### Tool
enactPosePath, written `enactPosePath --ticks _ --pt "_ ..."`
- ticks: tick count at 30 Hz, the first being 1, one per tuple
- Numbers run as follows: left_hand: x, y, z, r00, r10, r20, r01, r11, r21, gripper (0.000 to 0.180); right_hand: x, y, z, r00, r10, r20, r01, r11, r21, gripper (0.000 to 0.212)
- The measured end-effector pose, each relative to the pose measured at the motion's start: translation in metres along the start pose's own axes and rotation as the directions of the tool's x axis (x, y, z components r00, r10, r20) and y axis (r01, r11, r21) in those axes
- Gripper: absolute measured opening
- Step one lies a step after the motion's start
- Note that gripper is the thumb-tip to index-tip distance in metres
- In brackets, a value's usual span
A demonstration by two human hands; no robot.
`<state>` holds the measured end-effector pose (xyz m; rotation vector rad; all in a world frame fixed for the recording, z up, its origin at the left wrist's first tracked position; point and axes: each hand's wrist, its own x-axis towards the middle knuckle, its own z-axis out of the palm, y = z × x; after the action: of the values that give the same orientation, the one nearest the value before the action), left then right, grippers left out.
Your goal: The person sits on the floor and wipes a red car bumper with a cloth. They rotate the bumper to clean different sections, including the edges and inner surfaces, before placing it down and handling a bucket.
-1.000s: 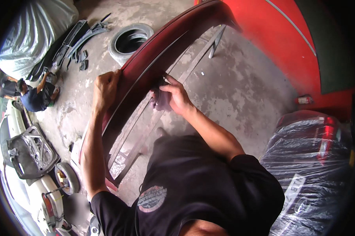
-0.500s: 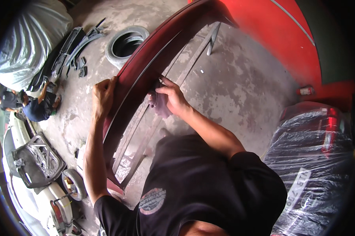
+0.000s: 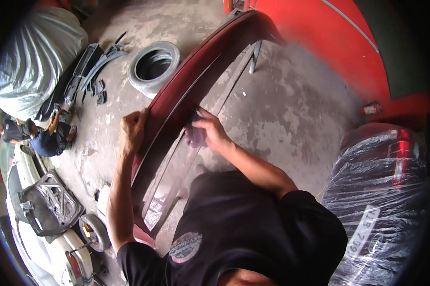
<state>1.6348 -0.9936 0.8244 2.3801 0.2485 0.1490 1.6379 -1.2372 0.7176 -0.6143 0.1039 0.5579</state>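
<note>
A long dark red car bumper [image 3: 177,90] lies on a stand with long rails [image 3: 228,92], running from lower left to upper right. My left hand [image 3: 133,131] is closed around the bumper's far left edge, its fingertips hidden behind it. On the near side, my right hand [image 3: 211,131] presses a crumpled purple-grey cloth [image 3: 194,136] near the bumper's lower edge. The fingers of that hand bend around the cloth, with the index finger reaching toward the bumper.
Stacked tyres [image 3: 154,66] stand beyond the bumper. Dark trim parts [image 3: 84,71] lie at far left near a covered car [image 3: 41,59]. Two people crouch at left, one in dark blue [image 3: 50,138]. A white car [image 3: 48,248] is lower left; a plastic-wrapped car [image 3: 367,190] is at right.
The bumper and both hands sit slightly lower in the picture, as does the background at left. My right hand stays on the cloth and the left keeps its hold.
</note>
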Motion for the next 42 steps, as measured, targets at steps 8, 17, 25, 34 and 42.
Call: enactPosePath --ticks 8,17,25,34,42 --pt "0.021 -0.026 -0.003 0.999 -0.005 -0.035 0.003 0.999 -0.045 0.054 0.025 -0.004 0.008 1.000 -0.014 0.017 0.015 0.998 -0.055 0.059" --pt "0.024 -0.018 -0.006 0.996 0.014 -0.084 -0.019 0.999 -0.051 0.055 0.032 -0.011 0.015 0.999 0.009 0.048 -0.006 0.999 -0.044 0.053" --pt "0.041 -0.033 -0.001 0.992 -0.012 -0.124 0.012 1.000 -0.001 0.055 0.060 -0.003 0.006 0.997 -0.018 0.076 0.021 0.999 -0.042 0.054" --pt "0.069 -0.061 0.009 0.998 -0.057 -0.024 0.056 0.998 -0.018 0.054 0.071 -0.003 -0.005 0.991 0.005 0.132 -0.002 1.000 -0.023 0.051" --pt "0.065 -0.071 0.000 0.987 -0.059 0.149 0.061 0.998 -0.009 0.055 0.072 -0.015 -0.011 0.980 0.019 0.200 0.003 0.994 -0.111 0.045"
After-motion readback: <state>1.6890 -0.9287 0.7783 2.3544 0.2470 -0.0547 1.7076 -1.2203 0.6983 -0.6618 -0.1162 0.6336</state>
